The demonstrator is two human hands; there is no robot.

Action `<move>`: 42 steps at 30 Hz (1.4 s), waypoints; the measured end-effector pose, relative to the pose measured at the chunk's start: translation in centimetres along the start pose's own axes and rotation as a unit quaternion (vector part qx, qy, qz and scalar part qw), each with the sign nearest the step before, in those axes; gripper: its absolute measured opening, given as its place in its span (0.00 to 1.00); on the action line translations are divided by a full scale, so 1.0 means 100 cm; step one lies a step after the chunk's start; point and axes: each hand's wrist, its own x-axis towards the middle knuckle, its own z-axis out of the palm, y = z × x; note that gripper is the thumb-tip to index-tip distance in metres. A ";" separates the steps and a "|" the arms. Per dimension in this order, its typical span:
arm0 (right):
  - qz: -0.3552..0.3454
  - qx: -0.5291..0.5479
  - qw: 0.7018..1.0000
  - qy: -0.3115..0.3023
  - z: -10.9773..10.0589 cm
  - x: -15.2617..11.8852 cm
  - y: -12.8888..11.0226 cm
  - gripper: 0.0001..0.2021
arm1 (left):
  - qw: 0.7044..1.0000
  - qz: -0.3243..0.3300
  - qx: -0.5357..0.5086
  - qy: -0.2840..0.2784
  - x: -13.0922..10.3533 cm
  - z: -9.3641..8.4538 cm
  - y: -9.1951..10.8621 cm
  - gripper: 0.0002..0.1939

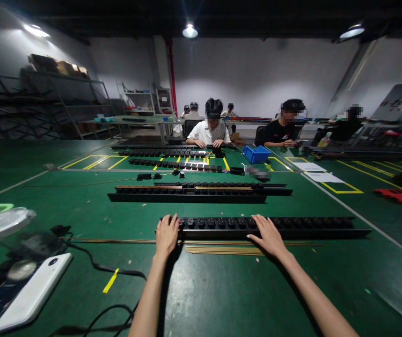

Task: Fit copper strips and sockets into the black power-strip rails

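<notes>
A long black rail (313,232) with a row of round black parts lies across the green table. At its left end rests my left hand (167,234), fingers over the rail's edge. My right hand (268,235) lies near the rail's middle with its fingers spread and the thumb pointing left. Several thin brass-coloured rods (222,250) lie just in front of the rail, between my forearms. Farther back are more black rails (186,198), with copper and brass rods on them.
A white phone (34,290), black cables (95,264) and a clear lidded container (6,222) are at the left. A blue bin (256,154), papers (322,177) and a red part (400,195) lie farther off. People sit across the table.
</notes>
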 end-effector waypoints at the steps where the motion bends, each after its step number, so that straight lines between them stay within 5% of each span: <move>1: -0.003 0.000 1.000 0.001 -0.001 -0.004 0.002 0.38 | 1.000 0.002 0.000 -0.002 -0.004 -0.002 0.002 0.24; 20: 0.021 0.013 1.000 0.005 -0.015 -0.027 -0.003 0.38 | 0.999 0.029 -0.009 -0.016 -0.023 -0.007 0.008 0.25; 27: 0.132 0.035 0.987 0.082 -0.025 -0.065 -0.059 0.36 | 0.996 -0.079 -0.022 0.040 -0.074 -0.018 0.039 0.37; 33: 0.053 0.080 0.994 -0.049 -0.020 -0.100 -0.103 0.37 | 0.988 0.112 -0.051 -0.093 -0.124 -0.030 0.079 0.35; 37: 0.034 0.084 0.991 -0.099 -0.018 -0.092 -0.111 0.36 | 0.971 0.183 -0.067 -0.135 -0.116 -0.033 0.099 0.35; 42: 0.034 0.093 0.986 -0.131 -0.024 -0.085 -0.115 0.35 | 0.973 0.179 -0.044 -0.139 -0.110 -0.015 0.101 0.35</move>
